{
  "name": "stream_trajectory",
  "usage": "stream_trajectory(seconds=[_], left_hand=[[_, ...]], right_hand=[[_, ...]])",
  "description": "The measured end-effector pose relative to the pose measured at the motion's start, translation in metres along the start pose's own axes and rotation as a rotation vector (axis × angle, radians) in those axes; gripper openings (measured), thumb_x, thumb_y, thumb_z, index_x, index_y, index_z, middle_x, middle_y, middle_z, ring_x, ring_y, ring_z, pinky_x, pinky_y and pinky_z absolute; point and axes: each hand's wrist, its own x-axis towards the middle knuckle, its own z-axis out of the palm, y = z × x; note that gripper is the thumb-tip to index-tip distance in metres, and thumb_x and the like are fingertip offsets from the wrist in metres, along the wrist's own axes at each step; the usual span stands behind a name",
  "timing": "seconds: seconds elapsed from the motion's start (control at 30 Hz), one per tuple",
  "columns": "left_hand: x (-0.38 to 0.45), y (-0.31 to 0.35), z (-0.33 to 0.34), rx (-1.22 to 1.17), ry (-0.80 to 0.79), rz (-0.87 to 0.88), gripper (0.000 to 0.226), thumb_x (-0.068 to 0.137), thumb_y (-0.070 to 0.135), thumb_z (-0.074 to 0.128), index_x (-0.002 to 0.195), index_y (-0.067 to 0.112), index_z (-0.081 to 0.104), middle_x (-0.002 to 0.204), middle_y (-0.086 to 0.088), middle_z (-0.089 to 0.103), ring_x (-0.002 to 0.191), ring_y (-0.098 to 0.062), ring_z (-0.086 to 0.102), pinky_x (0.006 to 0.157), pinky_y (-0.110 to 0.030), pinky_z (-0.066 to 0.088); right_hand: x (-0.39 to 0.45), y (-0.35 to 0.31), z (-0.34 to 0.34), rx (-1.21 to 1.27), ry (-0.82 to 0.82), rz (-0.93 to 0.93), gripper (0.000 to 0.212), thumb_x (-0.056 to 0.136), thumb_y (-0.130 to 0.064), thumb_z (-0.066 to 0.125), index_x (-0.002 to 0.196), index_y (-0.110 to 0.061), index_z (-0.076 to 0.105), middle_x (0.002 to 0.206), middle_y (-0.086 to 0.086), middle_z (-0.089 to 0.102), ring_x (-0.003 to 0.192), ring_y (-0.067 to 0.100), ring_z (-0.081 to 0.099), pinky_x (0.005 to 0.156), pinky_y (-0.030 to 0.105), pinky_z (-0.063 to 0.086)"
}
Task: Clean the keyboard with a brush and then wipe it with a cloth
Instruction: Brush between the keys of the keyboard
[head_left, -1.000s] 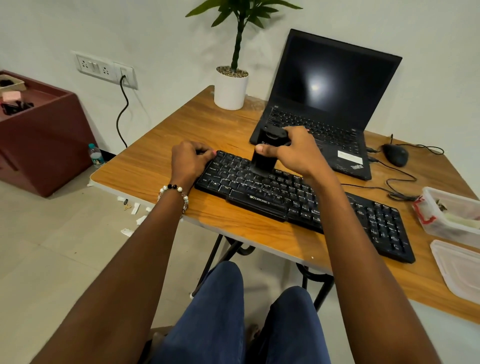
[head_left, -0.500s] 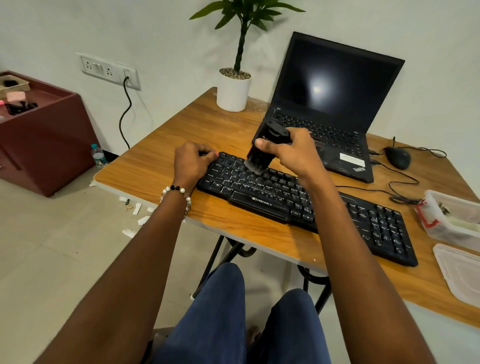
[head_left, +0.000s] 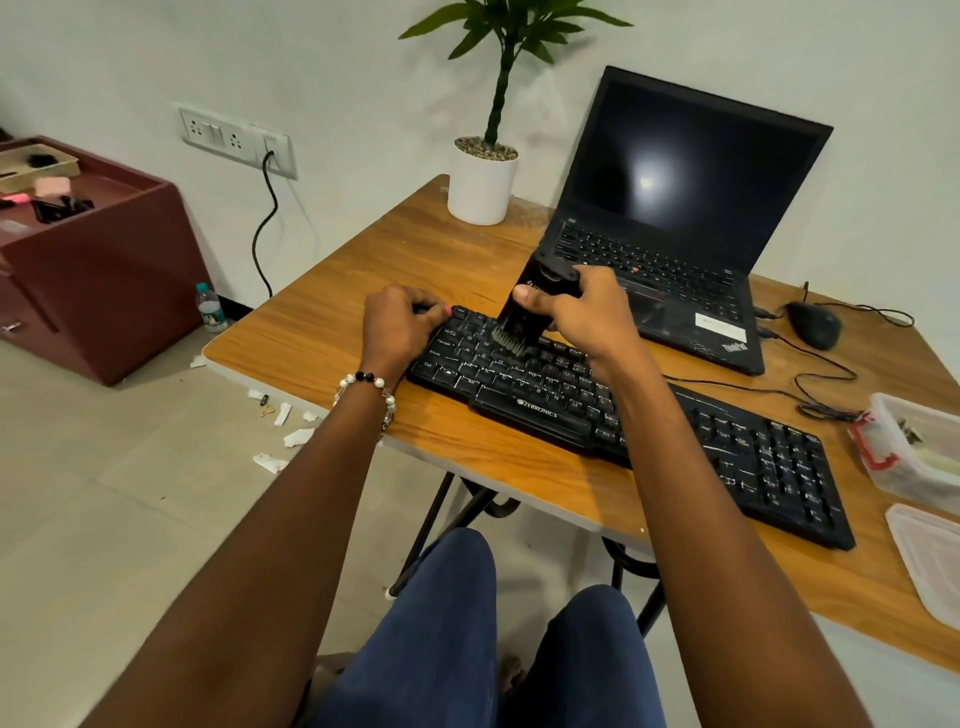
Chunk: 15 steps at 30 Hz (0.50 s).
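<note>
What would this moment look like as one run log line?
phase: brushing | right hand: grips brush, bristles on upper-left keys | left hand: steadies keyboard left end | cloth: not seen

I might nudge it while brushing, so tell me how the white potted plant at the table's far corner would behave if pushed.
The potted plant looks top-heavy: a tall thin stem with leaves stands above a small white pot, so a push high up would probably tip it. The pebbles filling the pot likely add weight low down, steadying it. It stands near the table edge, so sliding it is risky.
</note>
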Motion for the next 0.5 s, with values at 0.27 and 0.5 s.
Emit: stream_trajectory(seconds=[0.27, 0.5], left_hand=[[0.001, -0.001, 0.001, 0.001, 0.004, 0.014, 0.014, 0.083, 0.015, 0.074, 0.094, 0.006, 0.076, 0.093, -0.006, 0.073, 0.072, -0.003, 0.058, 0.058, 0.004, 0.037], [0.001, -0.001, 0.000, 0.000, 0.007, 0.020, 0.014, 0.083, 0.016, 0.074, 0.092, 0.006, 0.076, 0.091, -0.004, 0.073, 0.073, -0.003, 0.059, 0.058, 0.003, 0.038]], right_hand=[[-0.004, 0.002, 0.013, -0.187, -0.007, -0.062, 0.035, 0.080, -0.035, 0.077, 0.104, -0.011, 0.066, 0.100, 0.005, 0.068, 0.092, 0.019, 0.063, 0.078, 0.035, 0.054], [0.001, -0.005, 0.005, -0.052, 0.054, -0.059, 0.031, 0.081, -0.031, 0.076, 0.103, -0.010, 0.066, 0.099, 0.001, 0.068, 0.084, 0.007, 0.060, 0.062, 0.018, 0.042]])
